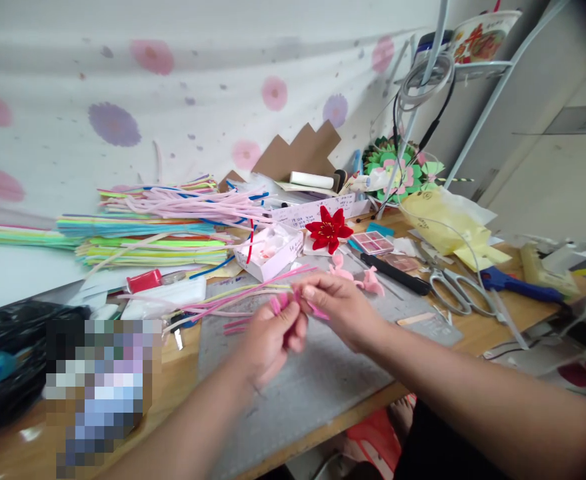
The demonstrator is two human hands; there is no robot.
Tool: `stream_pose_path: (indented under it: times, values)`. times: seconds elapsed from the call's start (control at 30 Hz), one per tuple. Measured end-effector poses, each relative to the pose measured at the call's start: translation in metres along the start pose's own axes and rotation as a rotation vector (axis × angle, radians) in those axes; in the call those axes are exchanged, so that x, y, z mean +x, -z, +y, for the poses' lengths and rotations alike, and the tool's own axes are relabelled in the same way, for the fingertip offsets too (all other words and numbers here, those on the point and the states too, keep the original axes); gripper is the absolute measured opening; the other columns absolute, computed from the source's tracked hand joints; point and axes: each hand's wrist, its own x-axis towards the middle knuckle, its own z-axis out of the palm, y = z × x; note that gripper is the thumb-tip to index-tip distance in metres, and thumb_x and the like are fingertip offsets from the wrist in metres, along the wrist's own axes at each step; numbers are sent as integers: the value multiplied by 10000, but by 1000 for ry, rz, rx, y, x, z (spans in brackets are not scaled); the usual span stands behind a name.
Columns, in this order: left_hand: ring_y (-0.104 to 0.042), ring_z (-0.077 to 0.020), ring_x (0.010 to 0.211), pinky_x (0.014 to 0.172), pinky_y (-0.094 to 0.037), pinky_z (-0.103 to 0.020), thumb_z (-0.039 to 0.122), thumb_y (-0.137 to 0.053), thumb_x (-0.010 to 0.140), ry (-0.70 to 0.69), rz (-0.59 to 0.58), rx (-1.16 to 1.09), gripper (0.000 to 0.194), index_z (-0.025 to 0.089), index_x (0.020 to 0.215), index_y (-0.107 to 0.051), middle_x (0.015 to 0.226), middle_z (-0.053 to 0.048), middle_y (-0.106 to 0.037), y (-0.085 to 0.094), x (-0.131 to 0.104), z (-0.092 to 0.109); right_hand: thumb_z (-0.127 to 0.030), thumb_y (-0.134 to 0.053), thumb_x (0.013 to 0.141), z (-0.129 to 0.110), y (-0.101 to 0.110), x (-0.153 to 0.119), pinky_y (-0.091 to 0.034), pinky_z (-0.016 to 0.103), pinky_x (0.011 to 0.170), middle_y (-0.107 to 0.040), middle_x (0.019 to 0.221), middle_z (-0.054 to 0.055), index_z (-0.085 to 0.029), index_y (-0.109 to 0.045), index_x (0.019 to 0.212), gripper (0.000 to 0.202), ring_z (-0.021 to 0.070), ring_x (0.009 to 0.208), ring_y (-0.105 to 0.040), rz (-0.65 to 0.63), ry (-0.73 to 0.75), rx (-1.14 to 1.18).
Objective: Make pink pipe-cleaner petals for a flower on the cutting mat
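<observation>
The left hand (275,333) and right hand (341,305), both pinched narrow, hold bent pink fuzzy stems (275,305) above the grey mat (323,390), with a red flower (329,229) beyond and scissors (450,291) rightward.

On my remote feed, I see the left hand (271,337) and right hand (341,308) pinching pink strips (279,303) above a grey mat (305,393). Beyond, a red flower (329,229) sits beside a white box (273,264); scissors (453,291) lie farther right.

flower-print curtain (197,100), wooden table (179,367), white shelf (500,66)
</observation>
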Motion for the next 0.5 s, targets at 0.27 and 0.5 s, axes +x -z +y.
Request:
stream_pose_path:
  times: [0.27,0.5]
  values:
    - [-275,-26,342,343,-193,-147,299,-650,731,-453,471,67,183,146,758,-553,457,80,-387,54,19,50,-176,-518,819,3,31,81,-441,266,793,-692,948,58,-187,-702,888,197,172,898,-606,-305,38,-1339]
    - [-229,-30,343,347,-149,-153,353,-632,734,-463,589,130,217,162,743,-530,439,101,-319,60,23,45,-160,-542,758,55,12,105,-428,301,766,-685,967,112,-176,-714,850,195,244,923,-607,-358,-13,-1551]
